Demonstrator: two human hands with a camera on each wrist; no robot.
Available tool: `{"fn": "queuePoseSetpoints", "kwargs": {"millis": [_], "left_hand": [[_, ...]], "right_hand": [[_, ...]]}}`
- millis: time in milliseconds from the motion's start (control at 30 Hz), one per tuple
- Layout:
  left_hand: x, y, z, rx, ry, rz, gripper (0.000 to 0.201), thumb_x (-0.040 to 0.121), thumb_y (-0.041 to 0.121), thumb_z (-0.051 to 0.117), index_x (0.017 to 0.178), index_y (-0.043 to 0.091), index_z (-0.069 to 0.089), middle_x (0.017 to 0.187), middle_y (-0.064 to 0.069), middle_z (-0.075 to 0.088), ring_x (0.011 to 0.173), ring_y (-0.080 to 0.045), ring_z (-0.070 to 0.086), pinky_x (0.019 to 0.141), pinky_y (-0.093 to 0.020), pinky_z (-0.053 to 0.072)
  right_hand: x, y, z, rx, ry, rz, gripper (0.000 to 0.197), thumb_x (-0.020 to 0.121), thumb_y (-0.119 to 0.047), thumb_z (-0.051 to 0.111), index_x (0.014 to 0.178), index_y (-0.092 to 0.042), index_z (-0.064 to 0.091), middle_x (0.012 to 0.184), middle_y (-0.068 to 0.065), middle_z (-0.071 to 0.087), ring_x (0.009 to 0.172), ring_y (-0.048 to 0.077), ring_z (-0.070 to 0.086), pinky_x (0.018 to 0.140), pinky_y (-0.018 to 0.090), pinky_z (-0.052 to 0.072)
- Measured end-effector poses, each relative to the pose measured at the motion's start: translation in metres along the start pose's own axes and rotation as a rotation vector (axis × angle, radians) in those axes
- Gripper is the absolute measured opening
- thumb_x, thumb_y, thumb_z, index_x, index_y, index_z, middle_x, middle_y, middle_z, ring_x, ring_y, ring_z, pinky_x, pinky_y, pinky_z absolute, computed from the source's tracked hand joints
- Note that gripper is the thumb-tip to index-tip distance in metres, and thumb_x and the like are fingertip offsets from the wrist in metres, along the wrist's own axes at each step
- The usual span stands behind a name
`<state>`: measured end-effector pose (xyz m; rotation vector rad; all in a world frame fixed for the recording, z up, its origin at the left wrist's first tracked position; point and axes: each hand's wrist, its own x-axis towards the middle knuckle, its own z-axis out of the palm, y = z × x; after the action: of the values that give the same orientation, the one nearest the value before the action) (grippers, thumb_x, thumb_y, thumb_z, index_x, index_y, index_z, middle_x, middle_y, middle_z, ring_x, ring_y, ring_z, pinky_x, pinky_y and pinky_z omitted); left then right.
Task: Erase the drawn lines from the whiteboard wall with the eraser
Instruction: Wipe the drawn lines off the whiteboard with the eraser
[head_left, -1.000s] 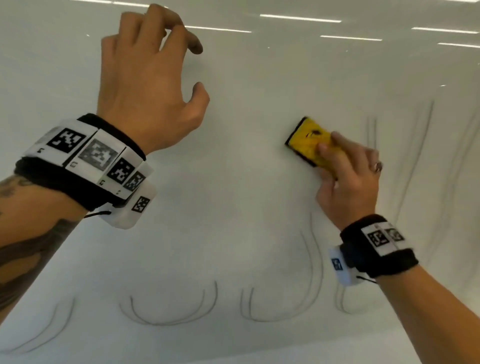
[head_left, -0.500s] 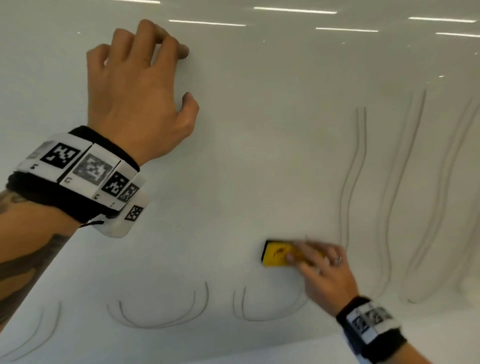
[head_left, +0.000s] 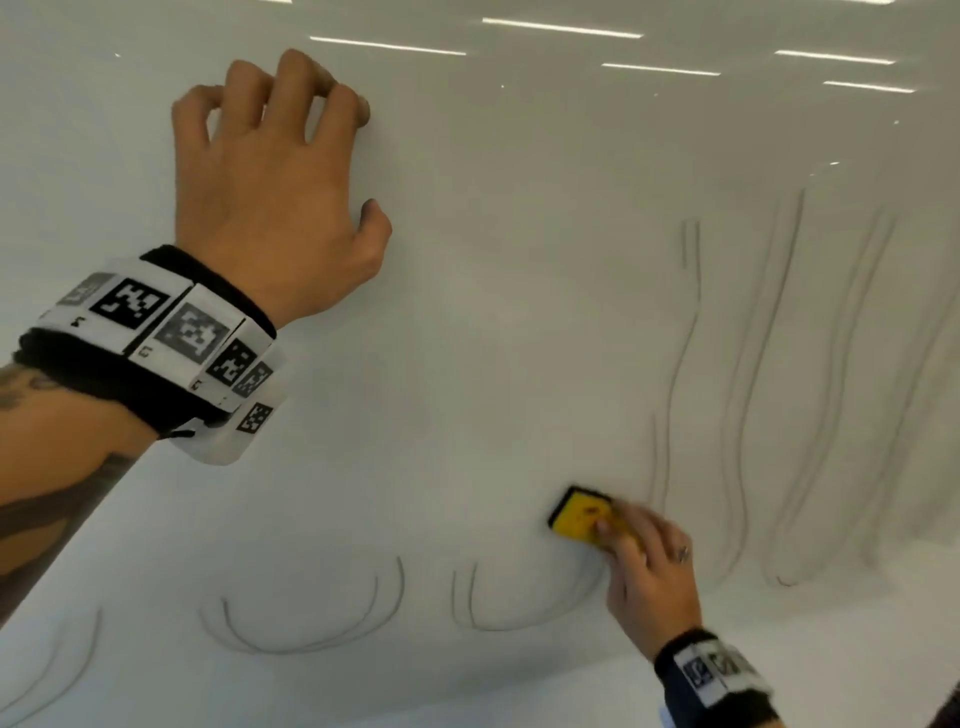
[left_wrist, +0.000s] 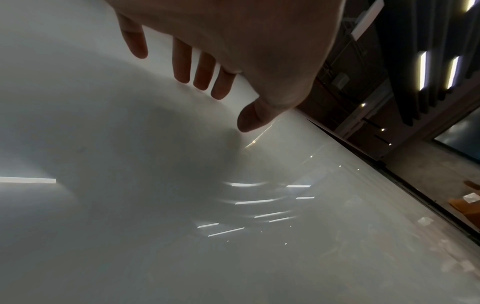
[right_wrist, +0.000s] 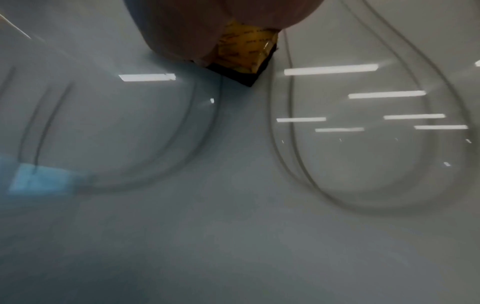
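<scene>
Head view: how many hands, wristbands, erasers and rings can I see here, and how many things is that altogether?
Hands: 2, the left hand and the right hand
Wristbands: 2, the left wristband and the right wristband
Erasers: 1, the yellow eraser
Rings: 1, the ring on the right hand
Total: 6

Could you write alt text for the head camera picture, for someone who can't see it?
A right hand presses a yellow eraser against a whiteboard wall above curved pencil-grey lines. The left hand rests its fingertips on the wall higher up.
</scene>
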<state>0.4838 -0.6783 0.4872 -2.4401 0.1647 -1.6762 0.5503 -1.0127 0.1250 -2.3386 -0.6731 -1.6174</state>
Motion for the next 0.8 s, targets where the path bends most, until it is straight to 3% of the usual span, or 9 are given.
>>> {"fn": "queuePoseSetpoints", "kwargs": {"millis": [67,133,233,333,467,533,600,733,800], "left_hand": [[0.002,0.006,0.0,0.015,-0.01,-0.03,0.059,0.086,0.042,0.056,0.132,0.008,0.046,0.135,-0.018,0.043,0.124,-0.042,0.04,0.104,-0.057,0.03],[0.01,0.014,-0.002,0.007,0.002,-0.085,0.06,0.084,0.045,0.057,0.128,0.006,0.046,0.135,-0.02,0.042,0.126,-0.043,0.039,0.105,-0.058,0.029],[0.022,0.032,-0.004,-0.024,0.047,-0.153,0.059,0.082,0.048,0.053,0.124,0.006,0.046,0.138,-0.02,0.042,0.129,-0.043,0.039,0.106,-0.055,0.029],[0.031,0.064,-0.002,-0.066,0.098,-0.155,0.059,0.082,0.049,0.051,0.123,0.007,0.049,0.138,-0.018,0.044,0.129,-0.042,0.041,0.105,-0.051,0.034],[0.053,0.116,0.005,-0.132,0.11,-0.098,0.056,0.082,0.046,0.05,0.125,0.01,0.052,0.139,-0.013,0.046,0.129,-0.035,0.043,0.104,-0.044,0.036],[0.065,0.134,0.007,-0.139,0.12,-0.097,0.055,0.084,0.043,0.047,0.13,0.013,0.051,0.139,-0.01,0.048,0.131,-0.033,0.043,0.105,-0.043,0.035],[0.073,0.143,0.009,-0.137,0.11,-0.08,0.058,0.084,0.04,0.044,0.137,0.018,0.049,0.143,-0.006,0.047,0.135,-0.03,0.042,0.108,-0.045,0.034],[0.075,0.146,0.017,-0.105,0.015,-0.012,0.063,0.087,0.042,0.045,0.149,0.031,0.039,0.157,0.001,0.036,0.146,-0.028,0.031,0.114,-0.054,0.027],[0.071,0.142,0.02,-0.06,-0.017,0.005,0.065,0.088,0.045,0.045,0.151,0.033,0.036,0.162,0.001,0.03,0.149,-0.029,0.026,0.115,-0.058,0.025]], "right_hand": [[-0.025,0.012,0.001,-0.017,-0.089,-0.073,0.049,0.073,0.011,0.063,0.112,-0.019,0.06,0.138,0.006,0.054,0.103,0.041,0.064,0.085,0.049,0.047],[-0.005,0.03,-0.007,-0.024,-0.116,-0.174,0.046,0.078,0.012,0.056,0.112,-0.019,0.061,0.14,0.004,0.054,0.102,0.042,0.067,0.087,0.05,0.047],[0.074,0.066,-0.033,-0.005,0.031,-0.177,0.051,0.078,0.013,0.058,0.12,-0.017,0.063,0.139,0.009,0.059,0.104,0.044,0.065,0.088,0.052,0.048],[0.182,0.097,-0.065,0.005,0.2,-0.191,0.042,0.088,0.004,0.058,0.126,-0.014,0.064,0.139,0.016,0.061,0.107,0.046,0.063,0.088,0.053,0.047],[0.282,0.115,-0.099,0.065,0.26,-0.151,0.03,0.092,-0.001,0.059,0.12,-0.01,0.066,0.138,0.013,0.06,0.102,0.045,0.059,0.087,0.05,0.044],[0.267,0.111,-0.091,0.036,0.287,-0.155,0.031,0.093,-0.001,0.058,0.121,-0.01,0.069,0.139,0.014,0.061,0.103,0.045,0.061,0.088,0.049,0.044],[0.205,0.1,-0.068,0.04,0.236,-0.215,0.04,0.086,0.005,0.061,0.121,-0.013,0.069,0.139,0.014,0.062,0.106,0.043,0.064,0.091,0.051,0.045],[0.027,0.093,-0.033,0.016,-0.123,-0.384,0.039,0.091,0.0,0.045,0.112,-0.023,0.068,0.134,0.004,0.067,0.108,0.037,0.067,0.1,0.05,0.045],[-0.002,0.104,-0.033,0.034,-0.244,-0.402,0.039,0.095,-0.004,0.04,0.109,-0.024,0.069,0.13,0.003,0.07,0.109,0.033,0.063,0.093,0.052,0.049]]}}
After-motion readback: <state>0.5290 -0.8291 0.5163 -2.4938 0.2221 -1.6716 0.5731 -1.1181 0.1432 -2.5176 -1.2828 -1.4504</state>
